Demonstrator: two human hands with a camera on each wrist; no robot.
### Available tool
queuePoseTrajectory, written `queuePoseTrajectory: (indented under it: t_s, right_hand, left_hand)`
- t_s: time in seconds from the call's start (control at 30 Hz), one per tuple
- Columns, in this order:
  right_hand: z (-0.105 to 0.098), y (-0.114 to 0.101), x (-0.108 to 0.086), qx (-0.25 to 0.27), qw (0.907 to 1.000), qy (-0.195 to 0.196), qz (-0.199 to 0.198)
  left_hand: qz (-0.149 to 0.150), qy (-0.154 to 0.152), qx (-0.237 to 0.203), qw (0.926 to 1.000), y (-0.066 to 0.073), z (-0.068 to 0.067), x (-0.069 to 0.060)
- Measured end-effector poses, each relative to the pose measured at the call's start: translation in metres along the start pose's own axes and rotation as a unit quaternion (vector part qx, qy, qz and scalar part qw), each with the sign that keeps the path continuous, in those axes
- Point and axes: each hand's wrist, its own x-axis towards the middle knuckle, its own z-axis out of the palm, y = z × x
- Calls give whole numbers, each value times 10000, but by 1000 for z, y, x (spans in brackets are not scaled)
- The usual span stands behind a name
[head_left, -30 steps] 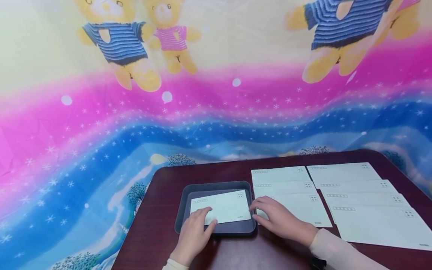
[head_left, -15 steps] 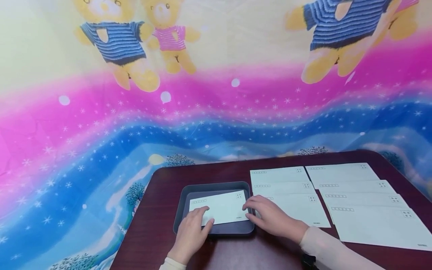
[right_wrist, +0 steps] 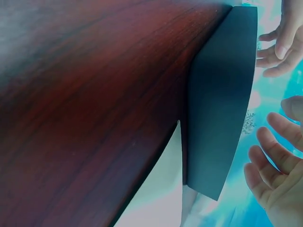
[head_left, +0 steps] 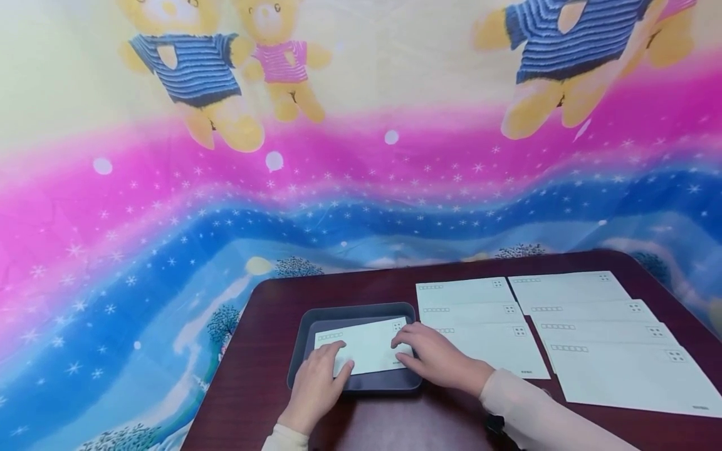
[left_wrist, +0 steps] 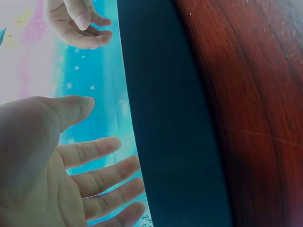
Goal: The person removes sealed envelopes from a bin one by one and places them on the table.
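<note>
A white envelope [head_left: 369, 352], with printed postcode boxes and a stamp square, lies slightly tilted in the dark grey tray [head_left: 389, 382]. Over the tray's left side is my left hand [head_left: 316, 382], fingers extended above the envelope's left part. My right hand [head_left: 442, 358] reaches over the right rim, its fingertips above the envelope's right end. Both wrist views show loosely spread fingers with nothing between them, above the tray wall [left_wrist: 170, 113]. Whether any fingertip touches the envelope is hidden.
Right of the tray, overlapping white envelopes lie in two columns, a nearer one [head_left: 491, 351] and a farther one [head_left: 632, 379]. Everything stands on a dark reddish wooden table [head_left: 242, 388]. A printed bear-and-snow cloth [head_left: 338, 169] hangs behind it.
My right hand has moved left, from beside the tray's right rim to over the envelope's right end. My left hand has stayed almost in place; the envelope lies as before in the tray.
</note>
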Motion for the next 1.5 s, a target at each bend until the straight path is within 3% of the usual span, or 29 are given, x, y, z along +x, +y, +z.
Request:
queuePoseTrajectory:
  t_s: [0.23, 0.87, 1.2, 1.5]
  right_hand:
    - [5, 1, 8, -74, 9999, -66, -55]
    - [16, 2, 38, -353, 9986, -383, 13]
    - [25, -1, 47, -732, 9934, -840, 289]
    - [31, 5, 54, -692, 9909, -1037, 517]
  left_hand:
    - [61, 55, 7, 10000, -2, 3, 6]
    - [15, -243, 91, 9997, -10, 7, 19]
    - [-21, -339, 43, 9994, -12, 8, 19]
    - [40, -319, 116, 9994, -14, 9, 20]
